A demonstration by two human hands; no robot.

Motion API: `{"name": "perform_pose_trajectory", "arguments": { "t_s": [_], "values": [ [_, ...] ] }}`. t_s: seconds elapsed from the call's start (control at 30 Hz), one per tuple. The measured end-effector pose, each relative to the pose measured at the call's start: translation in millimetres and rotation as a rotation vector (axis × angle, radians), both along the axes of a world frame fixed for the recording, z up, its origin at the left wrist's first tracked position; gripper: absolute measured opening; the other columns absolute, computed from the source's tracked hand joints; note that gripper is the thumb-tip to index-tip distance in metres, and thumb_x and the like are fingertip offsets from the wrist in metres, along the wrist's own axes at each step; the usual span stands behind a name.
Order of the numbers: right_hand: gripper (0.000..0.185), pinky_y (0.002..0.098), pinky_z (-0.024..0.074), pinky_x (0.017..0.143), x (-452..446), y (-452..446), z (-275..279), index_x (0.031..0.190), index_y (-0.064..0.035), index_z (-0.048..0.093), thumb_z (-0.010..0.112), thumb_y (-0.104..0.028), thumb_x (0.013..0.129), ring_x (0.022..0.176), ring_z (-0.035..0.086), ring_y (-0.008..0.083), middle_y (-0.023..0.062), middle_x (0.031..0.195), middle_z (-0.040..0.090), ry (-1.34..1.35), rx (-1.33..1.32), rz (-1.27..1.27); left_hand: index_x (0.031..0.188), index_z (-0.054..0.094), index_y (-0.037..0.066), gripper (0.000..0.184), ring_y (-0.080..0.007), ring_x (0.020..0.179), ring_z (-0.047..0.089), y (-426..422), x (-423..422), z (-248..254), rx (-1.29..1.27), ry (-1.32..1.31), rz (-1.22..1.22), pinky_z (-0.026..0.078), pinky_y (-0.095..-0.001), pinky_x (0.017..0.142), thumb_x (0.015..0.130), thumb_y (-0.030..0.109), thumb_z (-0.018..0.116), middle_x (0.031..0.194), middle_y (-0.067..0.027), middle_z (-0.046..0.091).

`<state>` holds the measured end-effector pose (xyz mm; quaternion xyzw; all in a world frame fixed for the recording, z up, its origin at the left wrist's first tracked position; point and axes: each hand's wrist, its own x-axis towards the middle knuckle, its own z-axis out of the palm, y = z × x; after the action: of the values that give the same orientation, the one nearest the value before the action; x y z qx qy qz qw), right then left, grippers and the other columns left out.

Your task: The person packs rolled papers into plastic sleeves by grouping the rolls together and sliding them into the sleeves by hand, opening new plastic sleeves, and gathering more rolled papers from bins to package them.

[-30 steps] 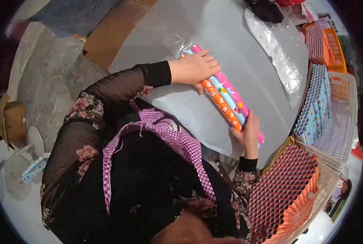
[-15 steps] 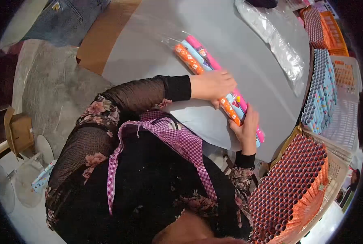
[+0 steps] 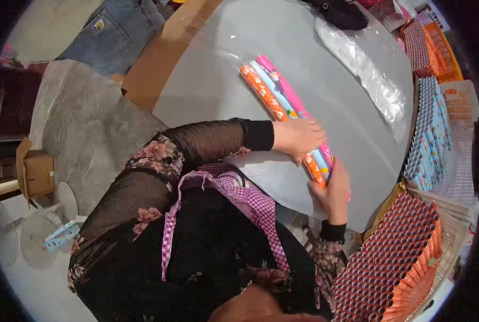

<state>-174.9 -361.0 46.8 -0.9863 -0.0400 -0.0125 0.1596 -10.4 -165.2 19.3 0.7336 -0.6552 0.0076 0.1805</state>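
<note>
Three rolls of wrapping paper lie side by side on the grey table point(image 3: 196, 80): an orange roll point(image 3: 263, 92), a light blue roll point(image 3: 276, 86) and a pink roll point(image 3: 283, 83). A clear plastic sleeve point(image 3: 239, 55) shows at their far end. My left hand point(image 3: 302, 135) lies across the middle of all three, its fingers curled over them. Around the near end, my right hand point(image 3: 334, 188) grips the bundle between thumb and fingers, hiding most of the roll ends.
Clear plastic sleeves point(image 3: 365, 70) lie at the table's far right. Crates packed with red-orange rolls point(image 3: 390, 263) and light blue rolls point(image 3: 430, 134) line the right side. A cardboard sheet point(image 3: 164, 64) borders the left. Near it is a person in jeans point(image 3: 116, 37).
The whole view has shifted, so everything sits a little further right and lower. My right hand now covers more of the near roll ends. My left hand stays across the rolls.
</note>
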Motion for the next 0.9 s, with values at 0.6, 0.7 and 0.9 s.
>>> {"name": "perform_pose_trajectory", "arguments": {
  "t_s": [0.6, 0.7, 0.9],
  "values": [
    [0.084, 0.047, 0.0447, 0.092, -95, -46, -15, 0.138, 0.0004, 0.044, 0.08, -0.022, 0.066, 0.105, 0.054, 0.0407, 0.0209, 0.119, 0.057, -0.037, -0.026, -0.221, 0.12, 0.055, -0.001, 0.09, -0.0294, 0.112, 0.054, 29, 5, 12, 0.002, -0.172, 0.071, 0.038, -0.0445, 0.098, 0.054, 0.052, 0.086, 0.114, -0.0109, 0.059],
    [0.083, 0.0467, 0.0443, 0.09, -78, -32, -20, 0.137, -0.0009, 0.045, 0.08, -0.024, 0.065, 0.103, 0.054, 0.0393, 0.02, 0.118, 0.058, -0.15, -0.018, -0.182, 0.129, 0.047, -0.003, 0.095, -0.0348, 0.12, 0.05, 42, 14, 13, 0.073, -0.073, 0.063, 0.037, -0.046, 0.105, 0.058, 0.045, 0.087, 0.122, -0.0166, 0.055],
    [0.081, 0.0468, 0.044, 0.087, -38, -1, -28, 0.134, -0.0025, 0.049, 0.081, -0.026, 0.063, 0.103, 0.055, 0.0368, 0.0171, 0.115, 0.059, -0.21, -0.04, -0.202, 0.126, 0.048, -0.002, 0.09, -0.0349, 0.118, 0.051, 38, 22, 12, 0.066, 0.038, 0.04, 0.04, -0.0433, 0.102, 0.058, 0.04, 0.088, 0.119, -0.0161, 0.055]
  ]
}}
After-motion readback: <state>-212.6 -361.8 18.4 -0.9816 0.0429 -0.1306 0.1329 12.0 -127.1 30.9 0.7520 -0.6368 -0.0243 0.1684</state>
